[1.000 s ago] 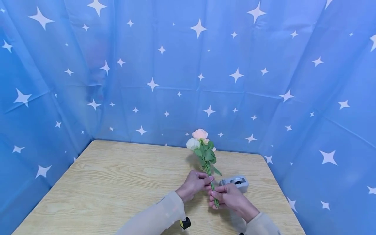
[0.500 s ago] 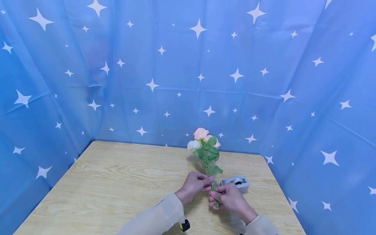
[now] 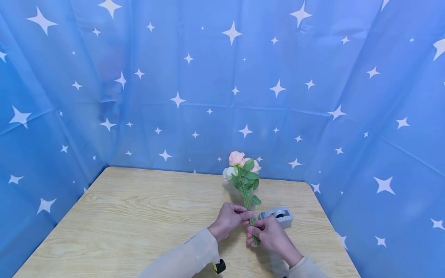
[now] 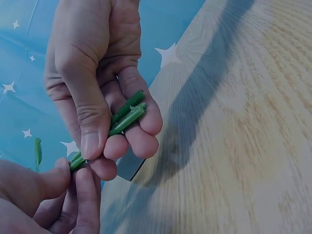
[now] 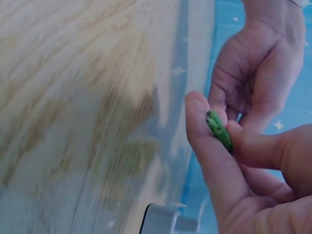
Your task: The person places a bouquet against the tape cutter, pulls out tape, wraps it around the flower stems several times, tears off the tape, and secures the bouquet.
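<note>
A small bunch of pale pink and white roses (image 3: 243,175), with green leaves, leans away from me above the table. My left hand (image 3: 230,219) pinches the green stems (image 4: 127,120) between thumb and fingers, just below the leaves. Lower down, my right hand (image 3: 272,234) grips the same stems near their cut ends, thumb on top and fingers underneath. In the right wrist view the stem ends (image 5: 218,130) lie together between thumb and forefinger. The hands nearly touch. Behind the right hand, a grey tape dispenser (image 3: 281,217) stands on the table.
The wooden table (image 3: 139,216) has its far edge close to a blue curtain (image 3: 208,77) with white stars. A black and yellow object (image 3: 219,266) shows beside the left sleeve, partly hidden.
The rose heads have shifted, with a second pink bloom and more leaves turned into sight on the right. Both hands stay at nearly the same places on the stems.
</note>
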Demonstrator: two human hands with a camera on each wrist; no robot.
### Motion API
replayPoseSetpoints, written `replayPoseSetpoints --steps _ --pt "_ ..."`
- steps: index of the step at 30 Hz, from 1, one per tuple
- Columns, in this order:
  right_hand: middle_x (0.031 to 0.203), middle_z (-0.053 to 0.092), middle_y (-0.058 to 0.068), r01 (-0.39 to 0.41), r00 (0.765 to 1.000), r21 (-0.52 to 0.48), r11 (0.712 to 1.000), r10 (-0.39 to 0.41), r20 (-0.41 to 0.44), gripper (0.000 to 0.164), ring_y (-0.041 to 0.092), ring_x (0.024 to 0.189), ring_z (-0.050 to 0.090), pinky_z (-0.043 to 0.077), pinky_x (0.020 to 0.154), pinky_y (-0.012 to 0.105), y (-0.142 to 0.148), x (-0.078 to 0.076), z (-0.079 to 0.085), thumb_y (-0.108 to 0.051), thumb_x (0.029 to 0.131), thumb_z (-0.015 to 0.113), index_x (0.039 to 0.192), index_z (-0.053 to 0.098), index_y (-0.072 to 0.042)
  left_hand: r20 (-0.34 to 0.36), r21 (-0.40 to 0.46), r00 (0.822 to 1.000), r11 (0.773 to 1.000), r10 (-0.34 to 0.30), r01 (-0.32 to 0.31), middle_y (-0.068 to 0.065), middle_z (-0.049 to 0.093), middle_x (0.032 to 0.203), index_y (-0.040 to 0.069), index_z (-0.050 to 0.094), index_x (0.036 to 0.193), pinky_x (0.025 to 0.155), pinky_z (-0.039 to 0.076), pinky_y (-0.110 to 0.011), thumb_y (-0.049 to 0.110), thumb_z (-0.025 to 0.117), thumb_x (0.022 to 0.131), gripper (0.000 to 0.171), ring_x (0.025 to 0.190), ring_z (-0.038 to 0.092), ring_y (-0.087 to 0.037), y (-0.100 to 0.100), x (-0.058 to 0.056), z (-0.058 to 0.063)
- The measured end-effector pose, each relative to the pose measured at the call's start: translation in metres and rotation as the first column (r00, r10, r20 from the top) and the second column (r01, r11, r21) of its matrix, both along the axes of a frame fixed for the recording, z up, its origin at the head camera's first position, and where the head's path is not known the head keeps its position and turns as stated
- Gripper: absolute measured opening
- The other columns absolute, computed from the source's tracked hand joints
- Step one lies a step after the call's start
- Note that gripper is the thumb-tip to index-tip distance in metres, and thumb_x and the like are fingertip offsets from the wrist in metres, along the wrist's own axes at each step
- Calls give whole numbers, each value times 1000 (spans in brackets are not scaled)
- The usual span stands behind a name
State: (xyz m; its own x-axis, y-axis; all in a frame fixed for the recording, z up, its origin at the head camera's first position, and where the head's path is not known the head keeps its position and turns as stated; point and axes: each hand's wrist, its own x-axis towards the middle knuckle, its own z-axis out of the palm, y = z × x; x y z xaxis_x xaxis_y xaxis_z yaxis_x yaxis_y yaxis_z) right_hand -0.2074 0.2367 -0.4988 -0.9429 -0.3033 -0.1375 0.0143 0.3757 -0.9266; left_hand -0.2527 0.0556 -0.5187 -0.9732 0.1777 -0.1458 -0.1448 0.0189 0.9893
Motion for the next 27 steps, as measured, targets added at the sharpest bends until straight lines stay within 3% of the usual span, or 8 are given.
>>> replayPoseSetpoints --steps 3,7,12,18,27 --pt "92 84 20 -44 998 -28 999 45 44 24 20 83 82 73 75 33 5 -2 0 0 118 63 111 77 19 -5 -19 1000 1000 -7 7 -10 87 101 -2 87 113 89 73 -37 12 88 106 15 92 88 -23 -2 -1 -2" --pt "104 85 22 -79 985 -84 993 91 145 30 23 95 85 75 87 38 14 -4 -1 -2 122 56 129 72 22 -3 -39 1000 999 -13 12 -11 88 104 -1 86 117 93 71 -38 13 88 106 18 95 88 -26 -4 -3 -5" --pt "110 87 21 -74 968 -130 989 103 230 36 22 100 88 74 92 38 21 -9 -2 -6 121 60 141 68 22 12 -15 999 999 -31 32 -10 89 109 0 85 122 102 71 -41 15 88 106 22 100 88 -29 -6 -5 -6" --pt "99 87 6 -30 965 -150 988 68 255 33 16 91 86 74 86 32 25 -11 -1 -10 118 70 134 75 18 21 58 999 997 -49 48 -14 90 110 -3 85 122 99 73 -42 12 87 107 21 100 89 -33 -6 -4 -4" --pt "93 87 8 16 973 -120 993 12 231 25 16 84 85 74 83 35 22 -10 -1 -5 117 70 122 79 17 35 94 998 994 -55 52 -15 90 107 -5 85 121 95 73 -39 9 86 106 20 96 90 -28 -5 -6 -3"
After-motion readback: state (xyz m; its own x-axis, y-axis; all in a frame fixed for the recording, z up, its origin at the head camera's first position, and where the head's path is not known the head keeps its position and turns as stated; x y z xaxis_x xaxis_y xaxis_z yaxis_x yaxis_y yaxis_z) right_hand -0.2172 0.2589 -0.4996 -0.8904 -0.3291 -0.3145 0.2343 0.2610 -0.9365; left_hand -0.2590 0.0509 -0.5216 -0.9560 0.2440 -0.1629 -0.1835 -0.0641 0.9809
